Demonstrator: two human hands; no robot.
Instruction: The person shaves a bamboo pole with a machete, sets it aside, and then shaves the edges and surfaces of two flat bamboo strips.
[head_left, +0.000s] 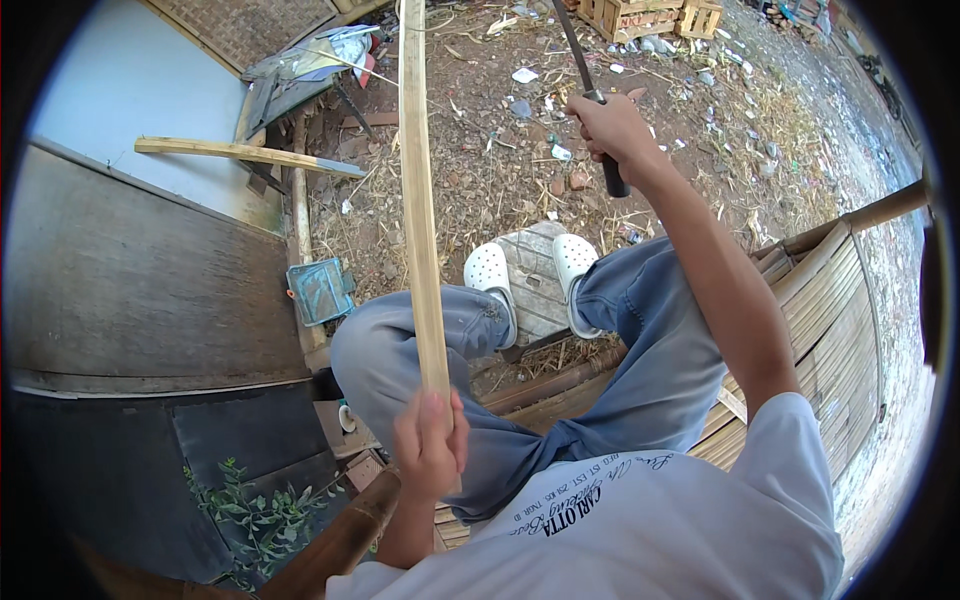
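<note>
My left hand point(430, 440) is wrapped round the lower end of a long, pale strip of split bamboo or wood point(416, 190). The strip rises past my left knee and runs out at the top edge. My right hand point(618, 130) grips the black handle of a long-bladed knife, like a machete point(577, 52), out in front of my right knee. Its dark, narrow blade points up and away, apart from the strip. The far ends of both strip and blade are cut off by the picture's edge.
I sit on a bamboo-slat bench point(820, 320), white clogs point(488, 268) on a wooden board point(535, 265). A blue plastic basket point(320, 290) and a pale wooden beam point(230, 151) are at left, near a wall. Wooden crates point(640, 18) stand far off on littered ground. A leafy plant point(265, 515) grows lower left.
</note>
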